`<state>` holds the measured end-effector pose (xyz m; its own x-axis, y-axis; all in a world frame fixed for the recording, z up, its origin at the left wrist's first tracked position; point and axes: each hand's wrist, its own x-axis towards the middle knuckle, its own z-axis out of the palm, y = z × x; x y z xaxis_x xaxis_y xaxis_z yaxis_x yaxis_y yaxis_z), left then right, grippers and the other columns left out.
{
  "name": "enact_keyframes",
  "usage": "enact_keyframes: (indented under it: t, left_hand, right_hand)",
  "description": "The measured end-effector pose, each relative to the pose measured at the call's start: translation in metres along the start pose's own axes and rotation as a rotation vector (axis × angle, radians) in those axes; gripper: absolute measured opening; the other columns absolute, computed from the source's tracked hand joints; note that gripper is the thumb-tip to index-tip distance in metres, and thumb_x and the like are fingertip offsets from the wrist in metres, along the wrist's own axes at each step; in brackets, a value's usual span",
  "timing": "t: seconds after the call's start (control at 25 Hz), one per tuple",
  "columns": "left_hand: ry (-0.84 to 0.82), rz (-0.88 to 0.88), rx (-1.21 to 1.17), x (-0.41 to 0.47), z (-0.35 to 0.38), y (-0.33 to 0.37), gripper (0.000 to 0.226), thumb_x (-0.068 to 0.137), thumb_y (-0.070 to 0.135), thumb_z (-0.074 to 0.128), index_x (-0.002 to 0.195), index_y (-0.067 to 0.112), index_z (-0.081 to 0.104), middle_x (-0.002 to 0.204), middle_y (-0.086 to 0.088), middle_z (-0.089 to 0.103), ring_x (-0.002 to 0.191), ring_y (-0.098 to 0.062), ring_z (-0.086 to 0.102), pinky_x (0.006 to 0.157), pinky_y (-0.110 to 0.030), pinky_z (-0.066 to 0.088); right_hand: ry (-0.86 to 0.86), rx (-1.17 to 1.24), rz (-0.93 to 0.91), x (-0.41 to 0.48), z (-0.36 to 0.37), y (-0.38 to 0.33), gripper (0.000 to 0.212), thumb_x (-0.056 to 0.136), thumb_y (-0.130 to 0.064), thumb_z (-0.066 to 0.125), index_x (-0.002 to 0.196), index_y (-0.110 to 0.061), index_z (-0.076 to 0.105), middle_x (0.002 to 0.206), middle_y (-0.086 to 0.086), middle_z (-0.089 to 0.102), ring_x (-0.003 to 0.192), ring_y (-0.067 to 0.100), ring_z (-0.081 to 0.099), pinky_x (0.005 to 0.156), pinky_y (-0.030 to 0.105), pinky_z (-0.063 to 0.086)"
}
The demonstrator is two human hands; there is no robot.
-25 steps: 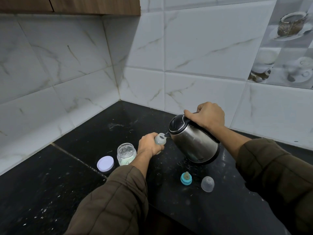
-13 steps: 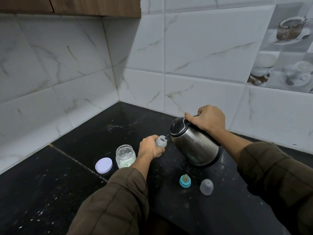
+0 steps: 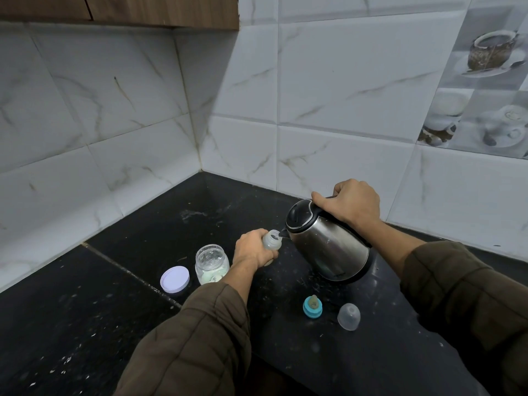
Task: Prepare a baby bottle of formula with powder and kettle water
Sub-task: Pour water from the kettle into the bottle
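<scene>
My left hand (image 3: 253,250) grips a small clear baby bottle (image 3: 271,239) with its open neck up, above the black counter. My right hand (image 3: 350,202) holds the black handle of a steel kettle (image 3: 328,247), tilted left so its spout sits at the bottle's mouth. An open glass jar (image 3: 212,264) with pale powder stands left of my left hand, its white lid (image 3: 175,280) lying beside it. The teal ring with teat (image 3: 313,305) and the clear cap (image 3: 348,316) lie on the counter in front of the kettle.
The black counter (image 3: 143,241) is speckled with spilled powder and runs into a corner of white marble-pattern tiled walls (image 3: 328,95). A wooden cabinet (image 3: 120,10) hangs overhead at the top left.
The kettle and bottle stay together, spout at the bottle's mouth. The whole scene has shifted slightly lower in view; the kettle's tilt looks much the same.
</scene>
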<state>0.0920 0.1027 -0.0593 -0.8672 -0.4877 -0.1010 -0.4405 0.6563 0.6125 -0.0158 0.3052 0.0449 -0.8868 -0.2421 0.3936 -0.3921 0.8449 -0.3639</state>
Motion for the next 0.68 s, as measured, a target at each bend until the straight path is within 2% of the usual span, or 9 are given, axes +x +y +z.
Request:
enact_keyframes:
  t: [0.68]
  left_hand:
    - [-0.019,-0.001,0.025,0.0013,-0.0006,0.0002,0.054,0.075,0.031,0.088,0.127,0.03,0.071,0.117,0.002,0.074,0.114,-0.021,0.066,0.102,-0.037,0.051]
  right_hand:
    - [0.005,-0.001,-0.004,-0.0043,0.0006,0.0003,0.066,0.076,-0.064,0.066,0.049,-0.016,0.031,0.043,-0.002,0.032,0.047,0.021,0.039,0.049,0.026,0.029]
